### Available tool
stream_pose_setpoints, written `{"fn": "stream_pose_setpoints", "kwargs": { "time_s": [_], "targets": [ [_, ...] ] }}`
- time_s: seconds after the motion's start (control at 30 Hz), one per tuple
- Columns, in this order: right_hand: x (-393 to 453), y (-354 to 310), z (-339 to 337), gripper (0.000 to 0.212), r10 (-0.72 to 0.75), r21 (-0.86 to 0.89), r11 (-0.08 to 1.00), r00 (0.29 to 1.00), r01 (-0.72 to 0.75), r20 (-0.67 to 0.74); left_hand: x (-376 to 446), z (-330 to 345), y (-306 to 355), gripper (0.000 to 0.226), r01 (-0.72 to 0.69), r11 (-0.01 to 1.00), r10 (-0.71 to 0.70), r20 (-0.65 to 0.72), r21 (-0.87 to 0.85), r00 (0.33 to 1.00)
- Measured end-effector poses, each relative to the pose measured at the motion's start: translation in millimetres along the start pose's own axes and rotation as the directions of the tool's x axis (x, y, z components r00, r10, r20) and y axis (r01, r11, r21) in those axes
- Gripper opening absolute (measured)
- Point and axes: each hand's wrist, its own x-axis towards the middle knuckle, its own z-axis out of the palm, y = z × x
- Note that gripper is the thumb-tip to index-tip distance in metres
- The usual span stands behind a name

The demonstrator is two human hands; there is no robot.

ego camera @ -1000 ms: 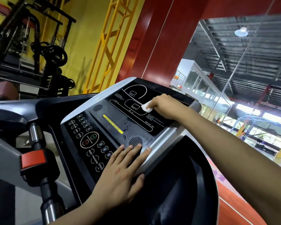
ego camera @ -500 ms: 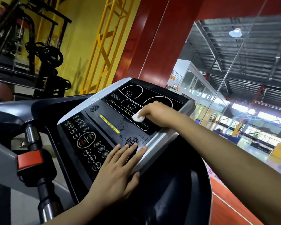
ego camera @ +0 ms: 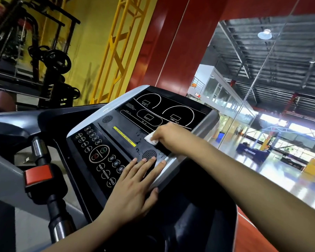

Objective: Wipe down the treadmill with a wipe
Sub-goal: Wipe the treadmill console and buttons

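Head view: looks down and forward over treadmill console (ego camera: 116, 135), tilted in frame.
Right hand (ego camera: 171, 137): reaches in from right, fingers curled round wipe, pressing it to console face.
Wipe (ego camera: 151, 139): small, white, folded; lies on dark panel just right of yellow strip (ego camera: 125, 136), above lower speaker grille (ego camera: 149, 154). Partly hidden under fingers.
Panel near wipe: wet smears and droplets between yellow strip and grille.
Left hand (ego camera: 135, 188): flat on lower right corner of console, fingers straight and slightly spread, holding nothing. Fingertips touch lower edge of grille; thumb lies along silver trim (ego camera: 173, 166).
Buttons (ego camera: 98, 157): round keys in two rows left of left hand; START/STOP ring between rows; RESET, PROGRAM, SPEED labels just beside left hand.
Display (ego camera: 162, 110): black, white curved outlines, unlit; above right hand.
Upper grille (ego camera: 107, 119): near top left of console, well apart from wipe.
Handlebar (ego camera: 44, 171): left of console, chrome sections, red block (ego camera: 38, 174) clamped on it.
Background left: yellow wall, yellow ladder frame (ego camera: 116, 42), black rack with weight plates (ego camera: 56, 60).
Background right: red column (ego camera: 180, 42), glass wall (ego camera: 271, 88) looking onto large hall with glossy floor.
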Motion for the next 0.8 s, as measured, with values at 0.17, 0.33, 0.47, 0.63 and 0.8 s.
{"fn": "stream_pose_setpoints", "kwargs": {
  "time_s": [0.17,0.33,0.47,0.63,0.8],
  "targets": [
    [-16.3,61.6,-43.1,0.045,0.345,-0.113,0.925,0.925,-0.364,-0.160,-0.7,0.0,-0.8,0.066,0.018,1.000,-0.018,0.020,-0.004,1.000],
    [-37.4,60.4,-38.2,0.037,0.373,0.018,0.925,0.901,-0.378,-0.224,-0.7,-1.2,-0.8,0.066,0.018,1.000,-0.018,0.026,-0.007,1.000],
    [-55.9,-0.6,-13.2,0.029,0.024,0.132,0.991,0.997,-0.014,-0.076,-0.2,-2.6,0.8,0.065,0.019,1.000,-0.019,0.030,0.001,0.999],
    [-61.6,52.2,-32.7,0.029,0.210,0.133,0.973,0.961,-0.188,-0.177,0.0,-4.3,0.9,0.065,0.019,1.000,-0.019,0.040,-0.007,0.999],
    [-53.7,45.3,-31.9,0.032,0.323,0.093,0.946,0.922,-0.310,-0.213,-1.1,-2.6,1.5,0.062,0.015,1.000,-0.014,0.023,-0.014,1.000]
  ]
}}
